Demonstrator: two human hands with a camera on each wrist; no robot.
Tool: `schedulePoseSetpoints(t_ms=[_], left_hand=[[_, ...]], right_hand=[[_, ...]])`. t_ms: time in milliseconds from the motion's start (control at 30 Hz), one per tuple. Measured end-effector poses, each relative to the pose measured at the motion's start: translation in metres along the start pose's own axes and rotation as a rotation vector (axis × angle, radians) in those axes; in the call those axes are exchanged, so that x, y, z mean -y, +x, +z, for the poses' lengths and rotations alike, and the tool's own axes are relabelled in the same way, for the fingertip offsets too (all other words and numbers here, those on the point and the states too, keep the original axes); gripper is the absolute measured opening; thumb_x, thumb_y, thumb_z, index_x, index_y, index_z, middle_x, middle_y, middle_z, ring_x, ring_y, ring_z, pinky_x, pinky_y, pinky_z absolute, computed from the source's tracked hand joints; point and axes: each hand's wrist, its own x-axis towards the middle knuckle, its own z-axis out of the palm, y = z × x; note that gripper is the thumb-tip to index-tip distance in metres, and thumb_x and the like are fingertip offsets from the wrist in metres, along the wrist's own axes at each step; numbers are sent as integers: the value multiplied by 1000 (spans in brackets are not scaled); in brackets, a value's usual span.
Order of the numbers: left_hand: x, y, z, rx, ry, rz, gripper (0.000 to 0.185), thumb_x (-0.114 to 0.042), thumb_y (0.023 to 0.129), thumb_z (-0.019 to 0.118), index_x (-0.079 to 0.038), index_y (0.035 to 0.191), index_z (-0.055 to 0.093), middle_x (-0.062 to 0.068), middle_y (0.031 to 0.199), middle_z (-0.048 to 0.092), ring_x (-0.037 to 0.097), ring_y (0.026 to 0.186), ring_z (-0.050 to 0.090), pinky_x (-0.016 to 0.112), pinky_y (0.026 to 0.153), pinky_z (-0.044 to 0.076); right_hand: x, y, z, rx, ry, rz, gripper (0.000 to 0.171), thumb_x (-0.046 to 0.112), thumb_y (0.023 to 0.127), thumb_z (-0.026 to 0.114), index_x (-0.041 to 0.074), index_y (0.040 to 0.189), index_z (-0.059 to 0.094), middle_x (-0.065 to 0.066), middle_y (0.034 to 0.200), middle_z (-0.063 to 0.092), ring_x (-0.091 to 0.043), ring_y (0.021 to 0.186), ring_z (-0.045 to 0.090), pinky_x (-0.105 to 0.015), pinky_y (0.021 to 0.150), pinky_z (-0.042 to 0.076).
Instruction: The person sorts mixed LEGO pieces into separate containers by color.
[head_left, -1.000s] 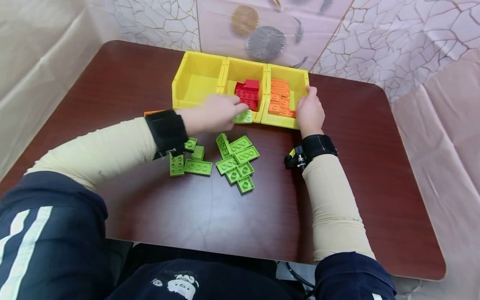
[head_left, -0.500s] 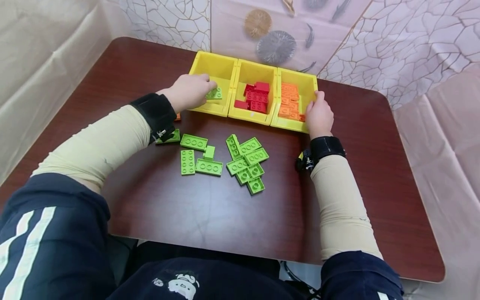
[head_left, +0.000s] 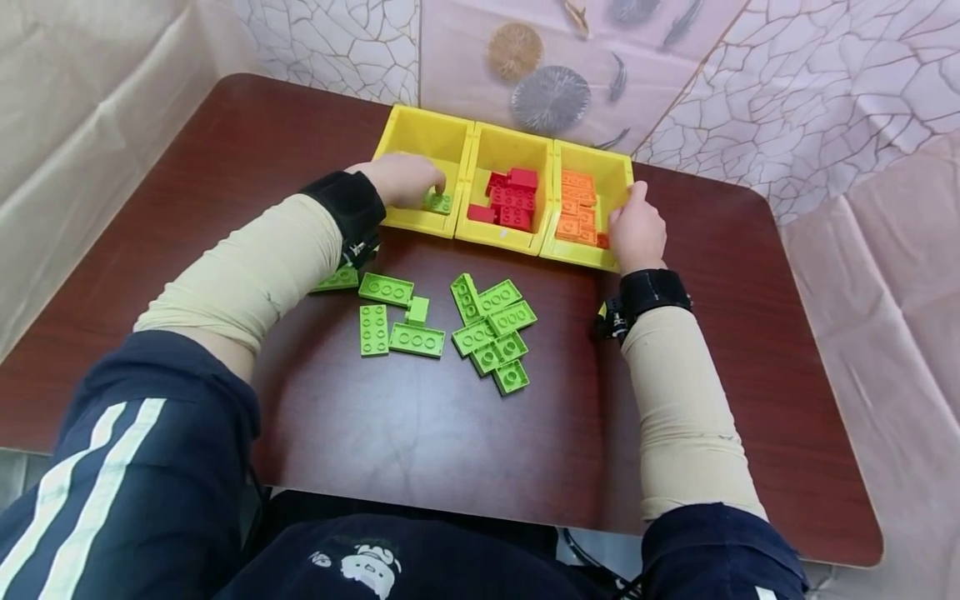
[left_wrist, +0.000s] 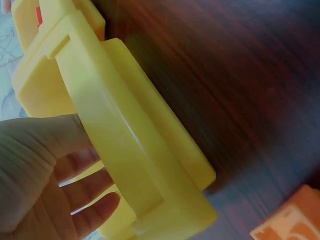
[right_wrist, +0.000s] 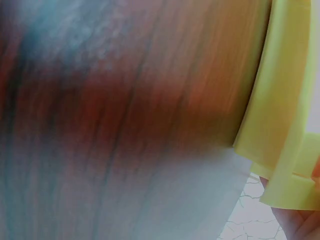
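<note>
My left hand (head_left: 405,178) reaches into the left yellow bin (head_left: 426,127), index finger and thumb down at a green toy brick (head_left: 440,203) low in that bin. In the left wrist view, the left hand (left_wrist: 50,175) has its other fingers bent; the bin's wall (left_wrist: 115,130) hides the thumb tip and the brick. My right hand (head_left: 639,227) grips the side rim of the right yellow bin (head_left: 582,252). Only part of the right hand (right_wrist: 297,222) shows past the bin's edge in the right wrist view.
Red bricks (head_left: 513,198) lie in the middle bin, orange bricks (head_left: 577,207) in the right one. Two groups of green bricks, one on the left (head_left: 417,339) and one in the middle (head_left: 491,323), are on the brown table (head_left: 450,442). An orange brick (left_wrist: 295,217) lies near the left bin.
My left hand has carried the green brick from in front of the middle bin leftward, then down into the left bin. The right hand stays on the right bin's rim.
</note>
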Motion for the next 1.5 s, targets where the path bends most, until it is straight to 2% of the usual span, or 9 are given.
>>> schedulePoseSetpoints(t_ms=[200, 367, 600, 900, 1067, 1167, 1267, 1400, 1500], left_hand=[[2, 5, -2, 83, -21, 10, 39, 3, 84, 46, 0, 122, 56, 21, 125, 53, 33, 102, 48, 45, 94, 36], [3, 7, -5, 135, -53, 0, 42, 6, 82, 46, 2, 122, 54, 22, 124, 51, 33, 99, 44, 43, 92, 36], [4, 12, 0, 126, -76, 16, 34, 3, 84, 48, 3, 117, 57, 23, 117, 54, 33, 96, 45, 42, 90, 36], [10, 8, 2, 112, -131, 65, 35, 2, 86, 45, 7, 119, 56, 26, 119, 54, 35, 106, 48, 45, 97, 34], [10, 5, 1, 110, -146, 60, 36, 0, 88, 46, 7, 123, 53, 26, 120, 54, 35, 108, 48, 45, 97, 34], [11, 1, 4, 74, -148, 57, 37, -5, 90, 49, 7, 125, 51, 25, 116, 55, 35, 106, 49, 45, 96, 35], [9, -10, 8, -24, -128, 66, 36, -9, 91, 52, 6, 124, 52, 23, 113, 56, 34, 105, 51, 45, 94, 36], [1, -37, 16, -214, -84, 115, 31, -11, 91, 54, 1, 119, 58, 18, 114, 59, 32, 106, 53, 45, 92, 40], [-7, -62, 25, -290, -65, 167, 28, -14, 90, 56, -2, 115, 61, 15, 110, 60, 29, 102, 54, 45, 88, 43]], right_hand=[[1, 3, 3, 35, -12, 31, 48, 23, 98, 34, 11, 142, 20, -21, 117, 56, -39, 93, 57, -49, 84, 44], [1, 7, 4, 36, -9, 23, 47, 23, 98, 32, 11, 142, 19, -20, 120, 55, -38, 95, 56, -48, 86, 44], [-1, 3, 6, 21, -12, 20, 45, 22, 99, 30, 10, 141, 22, -19, 121, 54, -38, 96, 56, -49, 86, 44], [-1, 3, 8, 6, -10, 14, 45, 23, 98, 32, 11, 141, 22, -18, 121, 53, -38, 96, 56, -49, 86, 44], [0, 5, 8, 7, -16, 20, 46, 23, 98, 32, 12, 141, 21, -18, 123, 52, -37, 99, 56, -49, 88, 43], [2, 4, 11, -7, -26, 1, 45, 22, 98, 33, 11, 140, 23, -19, 121, 52, -39, 98, 56, -50, 85, 43], [2, 2, 14, -22, -28, -19, 44, 22, 98, 33, 10, 139, 24, -20, 118, 54, -41, 96, 57, -52, 82, 44], [2, 2, 14, -35, -23, -23, 43, 21, 98, 31, 9, 139, 25, -21, 116, 54, -42, 94, 56, -52, 82, 44], [0, 2, 10, -43, -27, -12, 43, 21, 98, 30, 9, 139, 25, -21, 117, 54, -42, 94, 56, -52, 82, 43]])
